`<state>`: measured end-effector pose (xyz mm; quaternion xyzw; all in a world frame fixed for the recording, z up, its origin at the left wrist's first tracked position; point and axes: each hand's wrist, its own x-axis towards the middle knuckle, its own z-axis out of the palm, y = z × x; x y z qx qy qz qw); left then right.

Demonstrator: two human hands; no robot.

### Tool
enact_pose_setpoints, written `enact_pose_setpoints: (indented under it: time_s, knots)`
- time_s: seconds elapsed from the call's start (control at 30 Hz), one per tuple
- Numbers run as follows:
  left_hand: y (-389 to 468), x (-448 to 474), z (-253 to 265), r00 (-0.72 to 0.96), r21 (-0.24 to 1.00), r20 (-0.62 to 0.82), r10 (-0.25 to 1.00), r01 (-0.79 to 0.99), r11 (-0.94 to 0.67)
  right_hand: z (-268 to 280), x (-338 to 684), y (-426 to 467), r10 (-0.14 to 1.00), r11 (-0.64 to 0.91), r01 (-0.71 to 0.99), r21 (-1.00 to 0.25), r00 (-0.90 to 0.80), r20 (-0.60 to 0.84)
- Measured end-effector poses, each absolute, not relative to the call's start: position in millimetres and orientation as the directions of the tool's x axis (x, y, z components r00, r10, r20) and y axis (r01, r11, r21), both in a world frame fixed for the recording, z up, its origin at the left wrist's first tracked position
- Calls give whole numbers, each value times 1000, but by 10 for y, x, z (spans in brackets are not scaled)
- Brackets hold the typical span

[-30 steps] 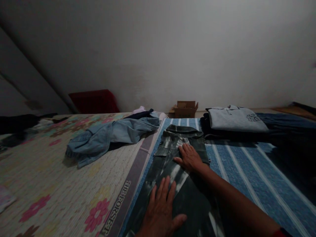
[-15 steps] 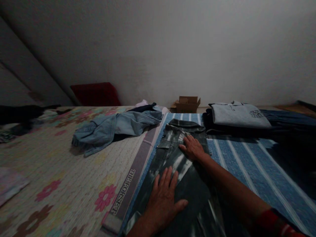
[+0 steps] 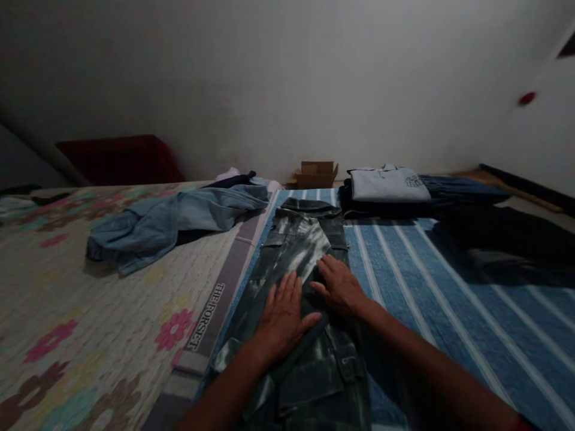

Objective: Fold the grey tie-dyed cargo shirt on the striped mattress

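Left hand [image 3: 282,314], right hand [image 3: 339,284] laid flat on dark trousers [image 3: 309,353]; uneven push toward 12 o'clock could ruck them.

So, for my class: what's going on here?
A person's left hand and right hand rest open, palms down, on a dark grey-green cloth garment with white streaks, laid on a blue, white-striped cloth. To the left, a crumpled light-blue denim garment lies on a cream floral cover; at right, a folded light-grey garment tops dark folded clothes.
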<state>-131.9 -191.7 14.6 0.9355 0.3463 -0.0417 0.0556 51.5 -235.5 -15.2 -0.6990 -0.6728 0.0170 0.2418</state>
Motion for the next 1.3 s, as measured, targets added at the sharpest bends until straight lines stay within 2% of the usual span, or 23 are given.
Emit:
enact_pose_setpoints:
  time_s: [0.13,0.3,0.43,0.63,0.83,1.3]
  knots:
    - [-1868,-1267,28,763,7,-71,643,645,-764,-154,398,-2322,979,-11,925,-380,87,183]
    - [-1796,-1227,-1,767,-37,-55,640,639,-769,-94,463,-2291,985,-40,916,-400,104,139]
    - [-1788,-1191,29,763,-56,-67,643,641,-766,-32,372,-2336,966,-94,919,-382,178,189]
    - [-1778,-1141,99,761,-62,-116,638,636,-769,-49,232,-2409,965,-57,908,-414,156,210]
    - [-1653,-1152,133,834,-26,2,552,552,-833,-73,272,-2402,964,-59,906,-420,161,212]
    - [-1572,-1161,89,855,6,-9,519,519,-855,-99,270,-2397,969,-56,907,-417,149,195]
